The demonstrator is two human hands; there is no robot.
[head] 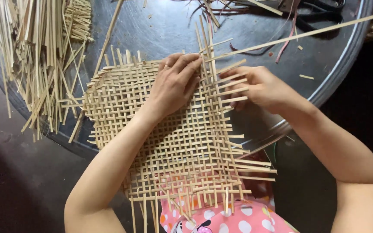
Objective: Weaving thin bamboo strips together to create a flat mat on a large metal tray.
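Observation:
A woven mat of pale bamboo strips (182,142) lies across the near edge of a round metal tray and over my lap. My left hand (174,84) presses flat on the mat's far part, fingers spread near the upright strip ends, a ring on one finger. My right hand (262,88) is at the mat's right edge, fingers closed on a long thin bamboo strip (307,33) that runs up to the right. Loose strip ends stick out from the mat on every side.
The round metal tray (337,69) fills the upper view. A heap of loose bamboo strips (39,56) lies at the left of it. Dark cords and pink scraps (290,17) sit at the top. Pink dotted cloth (221,218) shows at the bottom.

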